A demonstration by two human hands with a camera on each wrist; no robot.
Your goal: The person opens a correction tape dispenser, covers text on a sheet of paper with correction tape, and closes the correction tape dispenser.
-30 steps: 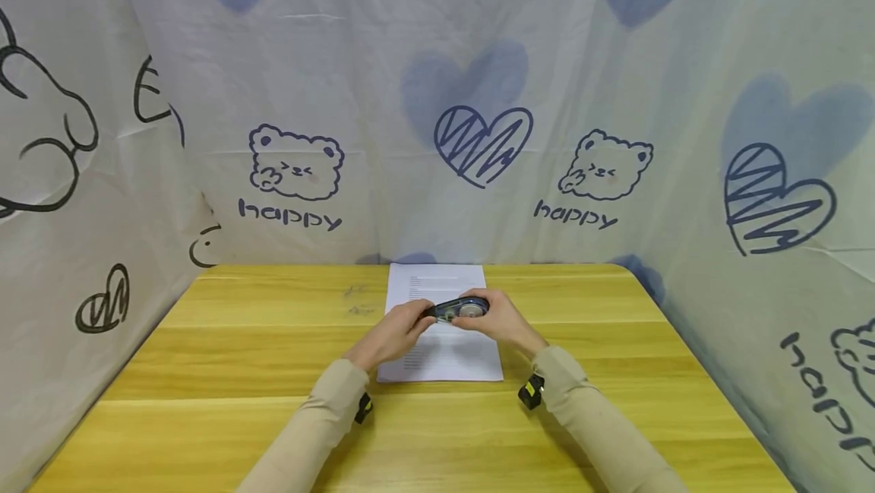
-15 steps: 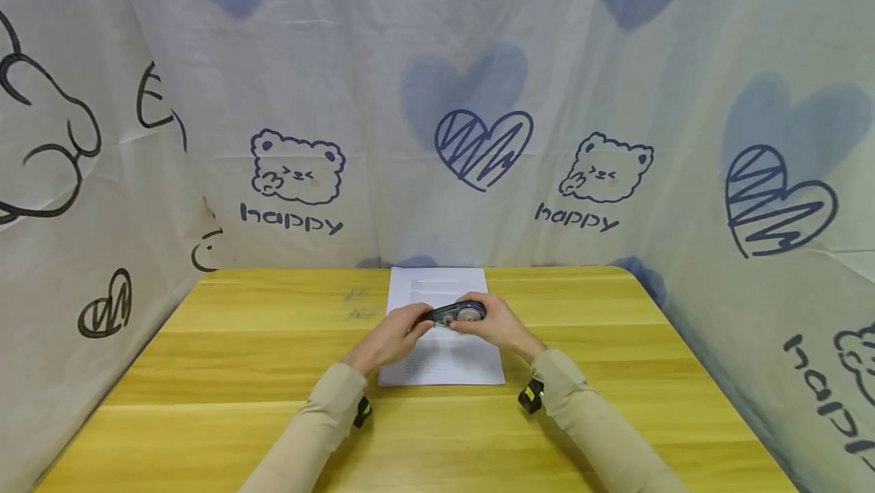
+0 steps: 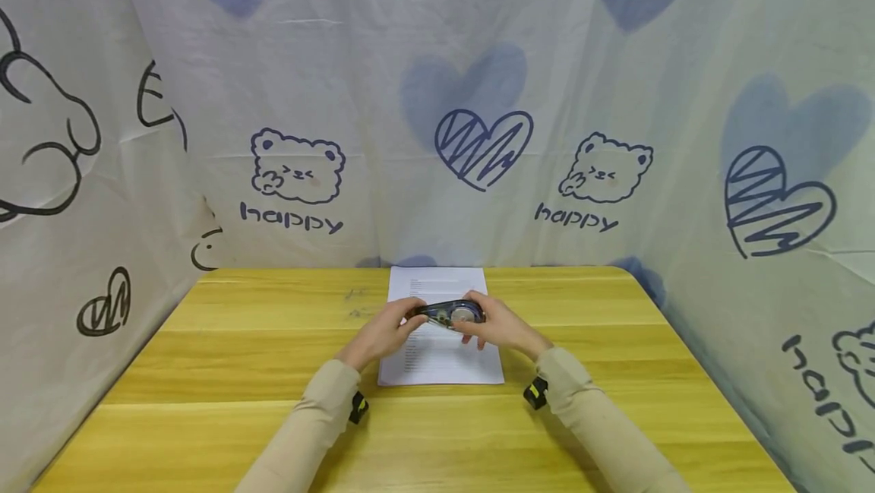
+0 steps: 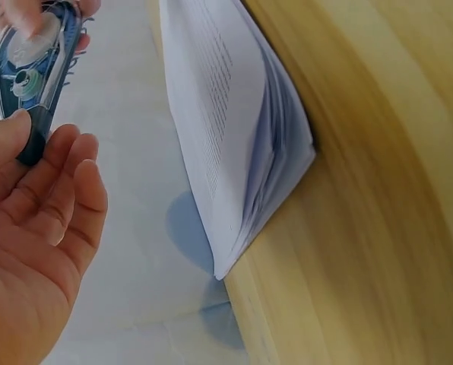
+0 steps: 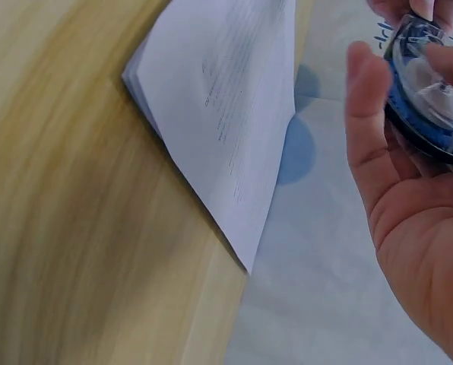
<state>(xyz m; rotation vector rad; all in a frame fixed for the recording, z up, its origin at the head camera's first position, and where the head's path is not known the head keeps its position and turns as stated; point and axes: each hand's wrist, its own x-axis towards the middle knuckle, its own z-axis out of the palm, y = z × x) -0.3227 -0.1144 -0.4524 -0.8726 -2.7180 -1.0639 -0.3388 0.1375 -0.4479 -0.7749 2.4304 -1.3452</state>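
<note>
Both hands hold one correction tape dispenser [image 3: 444, 311] above a stack of printed sheets [image 3: 447, 368]. It has a dark blue, see-through body with a white reel inside. My left hand [image 3: 381, 332] pinches the dark narrow end between thumb and index finger; in the left wrist view the other fingers of this hand [image 4: 36, 236] are loosely bent beneath it. My right hand [image 3: 504, 324] grips the wide round end, thumb over the clear side. In the right wrist view one finger of that hand [image 5: 420, 220] stands away from the dispenser [image 5: 413, 103].
The stack lies on a yellow wood-grain table [image 3: 239, 371], reaching its far edge. Printed cloth [image 3: 383, 98] with hearts and bears hangs behind the table and along both sides. Faint dark marks [image 3: 357, 303] show on the tabletop left of the paper.
The left hand has shifted slightly left and the dispenser has turned to lie more level. Fingers of my right hand now show below it. Both hands keep hold of it.
</note>
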